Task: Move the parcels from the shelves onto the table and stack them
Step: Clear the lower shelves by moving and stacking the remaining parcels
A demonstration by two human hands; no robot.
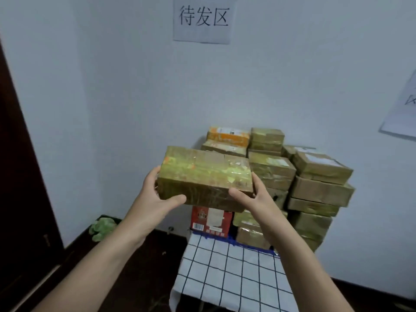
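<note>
**Parcel [206, 174] held up, both hands**

Taped brown parcel in mid-air, in front of pile [315, 183] of other parcels.
L hand [155, 194] curled round left end, thumb on near face.
R hand [252, 199] same grip at right end.
Pile on table [225, 278] w/ checked cloth, against wall.
Red box [211, 219] at pile's bottom left.
Paper sign [203, 19] high up behind.

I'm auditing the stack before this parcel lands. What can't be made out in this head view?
Head view:
- Parcel stack, left column's middle: hidden behind the held parcel, left hand and right hand.
- Its labels: too blurred to read.
- Paper sheet on the right: cut by the frame edge.
- Checked cloth: hides whatever supports it.
- Shelves: out of view.
</note>
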